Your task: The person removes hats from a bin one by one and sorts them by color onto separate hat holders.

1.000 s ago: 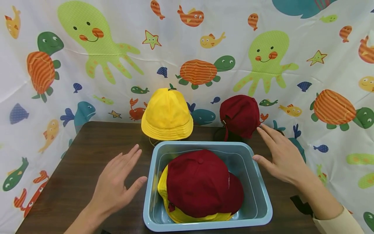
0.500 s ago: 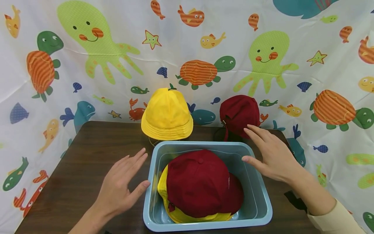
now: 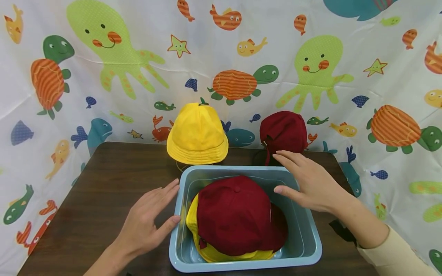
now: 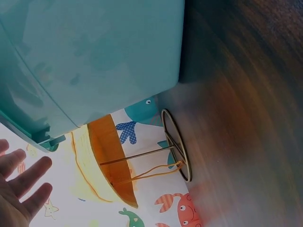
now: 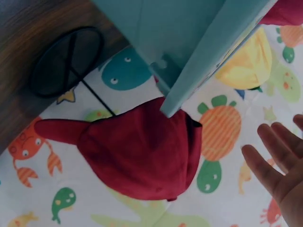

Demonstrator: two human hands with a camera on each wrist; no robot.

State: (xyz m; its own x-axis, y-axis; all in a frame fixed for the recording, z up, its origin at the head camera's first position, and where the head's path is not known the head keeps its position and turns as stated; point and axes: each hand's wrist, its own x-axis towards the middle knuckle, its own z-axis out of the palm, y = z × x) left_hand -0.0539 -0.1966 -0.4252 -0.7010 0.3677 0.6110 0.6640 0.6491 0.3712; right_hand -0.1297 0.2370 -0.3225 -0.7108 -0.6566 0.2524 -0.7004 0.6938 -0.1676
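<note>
Rounded dark-red cloth cap (image 3: pixel 238 214) in rectangular light-blue plastic tub (image 3: pixel 245 265), between left hand (image 3: pixel 148 220) and right hand (image 3: pixel 309 184), hands apart, fingers extended

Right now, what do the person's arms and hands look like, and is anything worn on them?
The left hand and right hand show no gloves, and no rings show on the fingers. A plain cream fabric sleeve covers part of the right arm; no sleeve shows on the left. A small black piece shows beside the right forearm; whether it is worn is unclear.
</note>
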